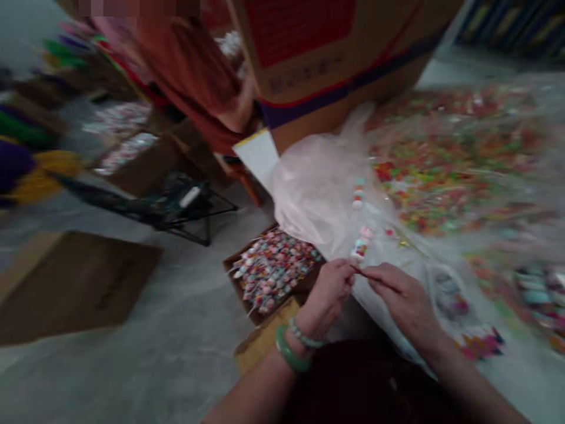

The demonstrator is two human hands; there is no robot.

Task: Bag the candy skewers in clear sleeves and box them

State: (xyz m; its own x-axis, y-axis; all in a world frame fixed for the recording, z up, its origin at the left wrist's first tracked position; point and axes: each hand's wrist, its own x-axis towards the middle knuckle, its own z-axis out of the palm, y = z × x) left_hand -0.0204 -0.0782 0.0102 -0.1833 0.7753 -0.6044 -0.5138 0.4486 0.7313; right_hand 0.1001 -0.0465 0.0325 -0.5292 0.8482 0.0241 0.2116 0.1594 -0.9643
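Pinching thin reddish strand, rounded beads near

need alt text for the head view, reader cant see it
A person's left hand and right hand meet at a thin reddish piece, near translucent plastic and small colorful items. To their left, an open box holds colorful pieces; a large printed carton stands beyond.

You can read no text here. On the large carton ahead of you: red panel with blurred lines of print; below it, a row of dark marks, too smeared to decipher. Brown cardboard, your left: faint dark marking, illegible.
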